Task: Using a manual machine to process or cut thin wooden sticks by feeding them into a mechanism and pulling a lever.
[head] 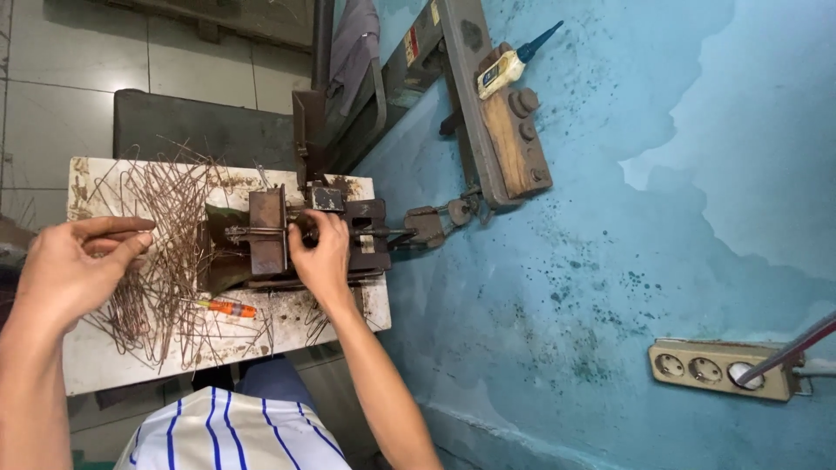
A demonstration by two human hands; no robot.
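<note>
Right hand point(320, 252) is curling closed over the middle of a small dark metal jig point(296, 233), fingertips pinching something thin at the block's slot; what exactly is pinched is too small to tell. Left hand point(83, 259) is hovering at the left edge of the counter point(104, 361), fingers bent and drawn together against the thumb, pinching a thin bent wire at the edge of the wire pile point(170, 252).

Wire pile: rusty brown bent pieces, tangled, spreading over the left half of the counter, just left of the jig. An orange-handled tool point(228, 308) is lying on the near side of the pile, partly among the wires.

Counter: a worn white board, stained with rust, the jig sitting on its right half. From the jig a linkage is running right to a grey metal lever bar point(466, 96) mounted on the wall, with a wooden block point(515, 144) fixed beside it and a small bottle with a blue nozzle point(509, 65) resting on top.

Room: blue painted wall point(662, 218), patchy and speckled; a beige socket strip point(718, 369) at the lower right. Grey floor tiles point(70, 61) on the far left. Striped white-and-blue cloth point(231, 435) at the near edge.
</note>
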